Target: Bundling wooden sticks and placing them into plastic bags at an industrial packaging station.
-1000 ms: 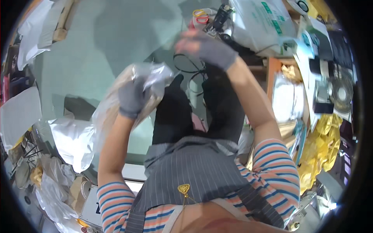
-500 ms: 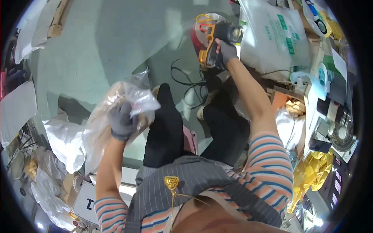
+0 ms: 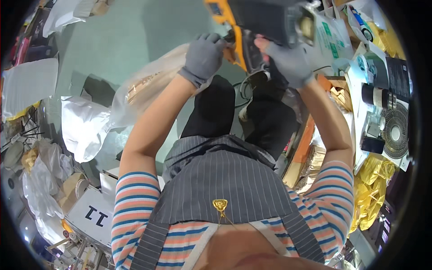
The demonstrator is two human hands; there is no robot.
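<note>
My right hand [image 3: 290, 63], in a grey glove with bare fingertips showing, grips a yellow-and-black handheld power tool [image 3: 261, 22]. The tool is raised near the top edge and blurred by motion, so its exact kind is hard to make out. My left hand [image 3: 204, 56], also gloved, is closed at the gathered upper end of a clear plastic bag [image 3: 148, 85], close against the tool's left side. Brownish contents show through the bag, which trails down to the left. My left fingertips are partly hidden behind the hand.
A white plastic bag [image 3: 83, 126] lies on the green floor at left. A box of brown pieces [image 3: 315, 166] stands beside my right leg. To the right are a grey fan [image 3: 396, 130] and yellow plastic wrapping [image 3: 373, 189]. A white case [image 3: 92, 211] sits lower left.
The tool has come up closer to me in my right hand. My left hand has moved right and upward with the clear bag, meeting the tool.
</note>
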